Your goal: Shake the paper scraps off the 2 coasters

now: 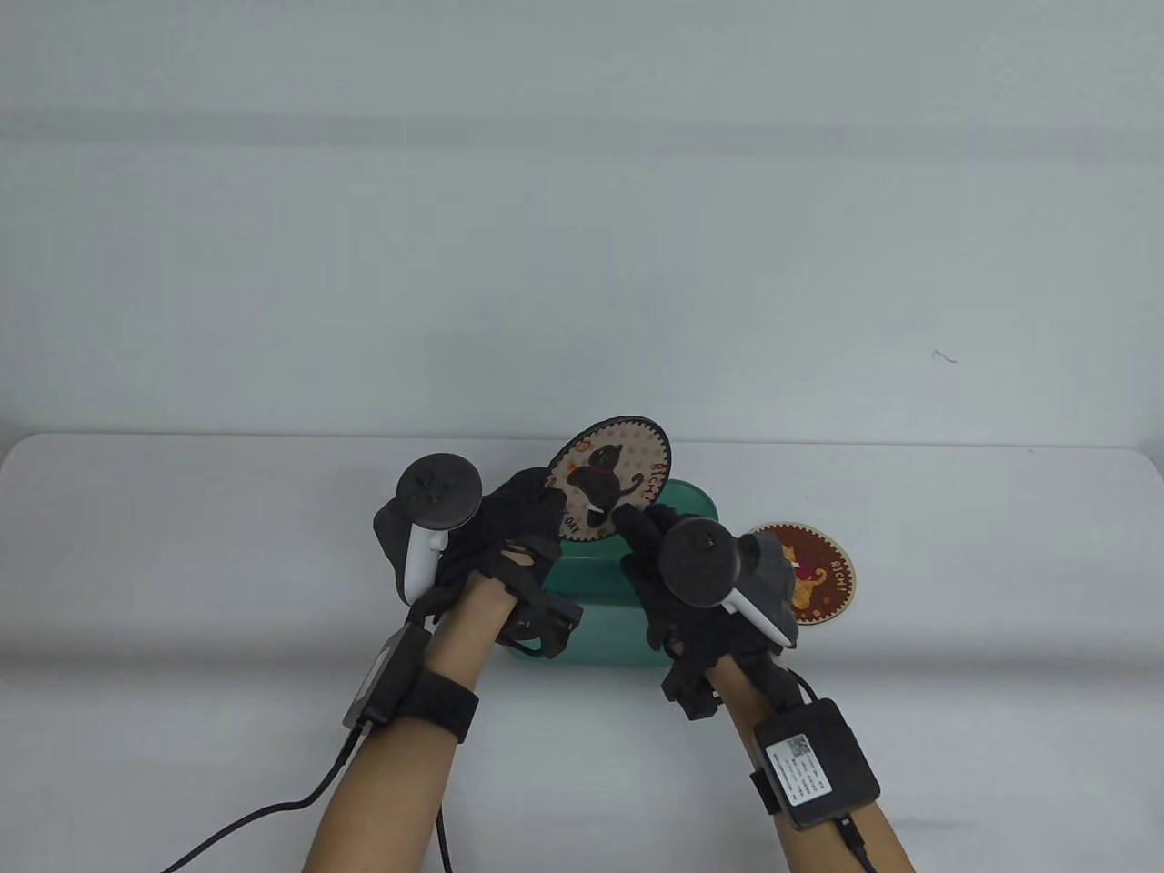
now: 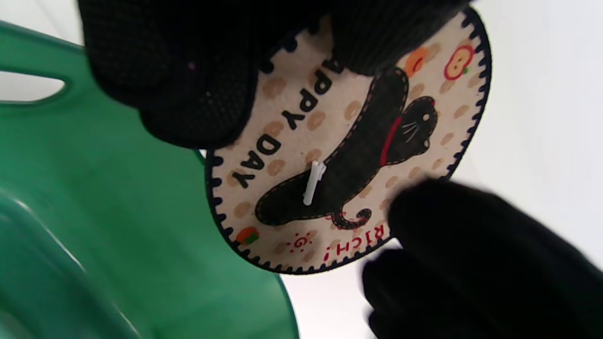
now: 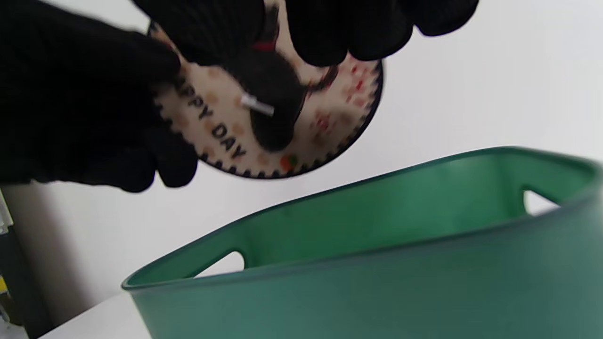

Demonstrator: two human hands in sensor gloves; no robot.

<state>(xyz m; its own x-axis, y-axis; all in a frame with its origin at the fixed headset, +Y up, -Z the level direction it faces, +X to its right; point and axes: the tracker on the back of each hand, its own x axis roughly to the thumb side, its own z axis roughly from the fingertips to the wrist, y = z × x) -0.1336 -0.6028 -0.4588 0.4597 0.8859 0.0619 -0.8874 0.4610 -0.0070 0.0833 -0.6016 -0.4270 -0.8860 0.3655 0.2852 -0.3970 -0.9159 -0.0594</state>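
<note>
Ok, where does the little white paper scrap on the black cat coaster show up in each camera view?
Table view: white scrap low on the black cat coaster, between the hands.
Left wrist view: scrap at picture centre, on the cat's body.
Right wrist view: scrap upper middle, on the cat.
Shared landmark: the green bin below the coaster.

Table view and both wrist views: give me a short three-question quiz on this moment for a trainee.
1. True or false: the black-cat coaster lies flat on the table.
2. What clings to that coaster's face? A) paper scrap B) coin C) nothing
3. Fill in: the orange-cat coaster lies beside the green ____.

Key:
1. False; the left hand and right hand hold it tilted over the green bin.
2. A, a white paper scrap.
3. bin.
</note>
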